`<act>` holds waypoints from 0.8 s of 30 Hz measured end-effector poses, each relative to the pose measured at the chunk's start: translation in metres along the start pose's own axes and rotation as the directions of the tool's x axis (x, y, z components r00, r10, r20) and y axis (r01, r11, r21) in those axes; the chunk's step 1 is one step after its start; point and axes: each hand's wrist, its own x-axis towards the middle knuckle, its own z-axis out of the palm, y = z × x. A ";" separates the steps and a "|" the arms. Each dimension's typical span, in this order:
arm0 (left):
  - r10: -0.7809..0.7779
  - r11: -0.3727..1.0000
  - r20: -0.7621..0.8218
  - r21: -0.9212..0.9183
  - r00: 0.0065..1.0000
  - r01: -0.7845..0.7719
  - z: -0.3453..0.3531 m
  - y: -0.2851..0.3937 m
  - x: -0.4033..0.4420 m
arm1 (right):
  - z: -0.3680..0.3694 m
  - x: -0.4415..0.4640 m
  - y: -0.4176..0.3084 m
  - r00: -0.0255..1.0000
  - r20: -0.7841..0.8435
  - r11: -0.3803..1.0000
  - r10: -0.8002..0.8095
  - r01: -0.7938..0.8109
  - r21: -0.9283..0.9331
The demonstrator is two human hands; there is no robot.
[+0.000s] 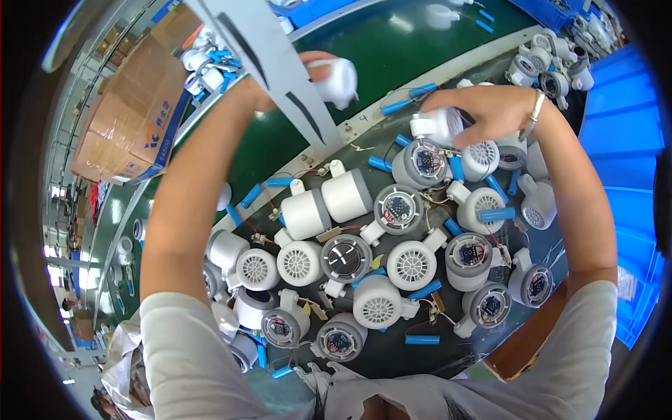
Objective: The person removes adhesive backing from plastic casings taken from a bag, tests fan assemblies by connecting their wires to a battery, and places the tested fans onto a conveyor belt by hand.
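Note:
My left hand [316,64], partly hidden behind a grey metal post, has its fingers wrapped round a white cylindrical housing [339,82] above the green belt. At the right, my right hand [490,110] grips another white housing [437,127] with a short side neck, over the pile. Beneath and in front of both hands lie several white and grey fan-like units; some show round grilles, like this unit [411,265], others bare circuit boards, like this one [398,209]. Blue cylindrical cells [422,340] hang on thin wires among them.
The grey post [280,63] stands beside my left hand. A green conveyor [392,42] runs behind the worktop's pale edge [378,119]. At the left is a cardboard box [129,115]; blue bins [623,196] line the right side. More units [553,63] are heaped at the back right.

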 end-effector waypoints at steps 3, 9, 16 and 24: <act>-0.056 0.994 0.116 -0.082 0.992 0.065 0.022 0.005 -0.002 | -0.002 -0.012 -0.002 0.994 -0.078 0.979 0.081 -0.064 0.193; -0.072 0.937 0.378 -0.291 0.923 0.192 0.036 -0.006 0.020 | -0.003 0.012 -0.005 0.868 -0.485 0.983 0.107 -0.018 0.184; -0.181 0.949 -0.268 -0.299 0.946 0.097 -0.002 -0.022 -0.021 | 0.024 0.057 -0.041 0.948 -0.229 0.975 -0.219 0.202 -0.097; 0.096 0.969 -0.604 0.238 0.791 0.065 0.032 0.110 -0.243 | 0.016 0.031 -0.084 0.942 -0.278 0.967 -0.189 0.129 -0.220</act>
